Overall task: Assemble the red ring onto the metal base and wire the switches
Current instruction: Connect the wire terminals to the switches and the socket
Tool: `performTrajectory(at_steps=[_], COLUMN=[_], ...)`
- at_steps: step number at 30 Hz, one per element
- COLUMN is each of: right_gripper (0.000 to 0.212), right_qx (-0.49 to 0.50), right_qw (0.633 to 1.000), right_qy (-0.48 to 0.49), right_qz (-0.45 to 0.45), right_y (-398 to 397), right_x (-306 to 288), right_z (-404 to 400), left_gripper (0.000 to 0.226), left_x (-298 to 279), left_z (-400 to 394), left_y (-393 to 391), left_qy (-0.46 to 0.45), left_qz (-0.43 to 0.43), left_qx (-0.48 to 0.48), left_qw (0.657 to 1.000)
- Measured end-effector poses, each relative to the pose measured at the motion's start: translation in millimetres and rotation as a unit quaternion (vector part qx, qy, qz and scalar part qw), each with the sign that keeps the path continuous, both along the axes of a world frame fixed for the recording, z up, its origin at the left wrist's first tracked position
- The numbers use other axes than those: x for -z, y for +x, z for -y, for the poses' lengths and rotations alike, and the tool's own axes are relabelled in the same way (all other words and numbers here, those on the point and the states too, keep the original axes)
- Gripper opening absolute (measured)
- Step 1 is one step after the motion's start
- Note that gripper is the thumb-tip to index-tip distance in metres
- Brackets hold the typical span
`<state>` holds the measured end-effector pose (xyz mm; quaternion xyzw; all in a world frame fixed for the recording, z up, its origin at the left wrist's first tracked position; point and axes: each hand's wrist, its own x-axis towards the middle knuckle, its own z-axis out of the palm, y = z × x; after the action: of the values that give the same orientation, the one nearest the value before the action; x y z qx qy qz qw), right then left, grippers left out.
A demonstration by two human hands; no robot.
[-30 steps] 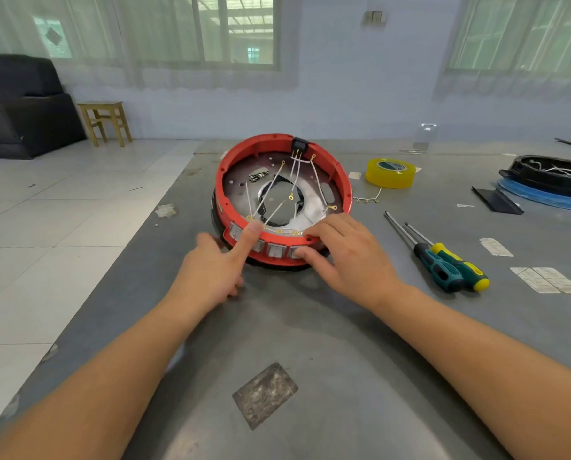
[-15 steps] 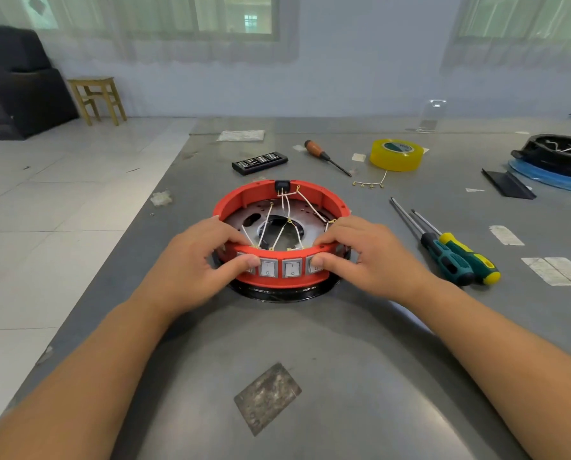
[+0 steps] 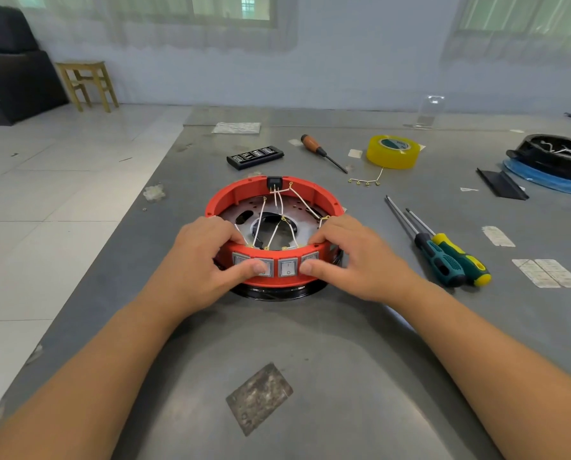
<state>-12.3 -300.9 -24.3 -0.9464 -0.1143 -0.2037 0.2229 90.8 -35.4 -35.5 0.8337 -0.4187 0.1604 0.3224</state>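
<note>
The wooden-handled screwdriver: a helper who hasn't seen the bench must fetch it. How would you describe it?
Start at the red ring on the grey table, then look beyond it toward the yellow tape roll. The wooden-handled screwdriver lies just left of that roll, beside the black bit case. It alone has a brown handle.

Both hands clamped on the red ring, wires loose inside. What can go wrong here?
1. The white wires cross loosely inside the red ring; the fingers curled over its near rim could snag one or pull it off a terminal.
2. Both thumbs rest on the switches; pressing may flip one or push it inward.
3. If left hand and right hand press unevenly, the ring may seat crooked on the metal base.
</note>
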Motion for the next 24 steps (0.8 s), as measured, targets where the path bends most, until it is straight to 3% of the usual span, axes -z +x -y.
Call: performTrajectory(at_steps=[6,10,15,24], right_gripper=[0.056,0.053,0.032,0.032], right_qx=[0.081,0.056,-0.019,-0.014], right_qw=[0.995,0.998,0.999,0.999], right_qy=[-0.051,-0.028,0.035,0.026], right_qz=[0.036,0.024,-0.02,0.013], right_y=[6,5,2,4], right_x=[5,4,1,12], right_z=[-17,-11,8,9], left_gripper=[0.054,0.05,0.043,0.045], left_x=[6,3,-3,-2], left_z=[12,9,-12,-9], left_y=[-6,-6,3,4], left_qy=[-0.029,-0.036,-0.013,-0.016], left_qz=[0.017,-0.014,-0.031,-0.027], left_qx=[-0.041,-0.028,0.021,0.008], left_qw=[0.999,0.999,0.999,0.999])
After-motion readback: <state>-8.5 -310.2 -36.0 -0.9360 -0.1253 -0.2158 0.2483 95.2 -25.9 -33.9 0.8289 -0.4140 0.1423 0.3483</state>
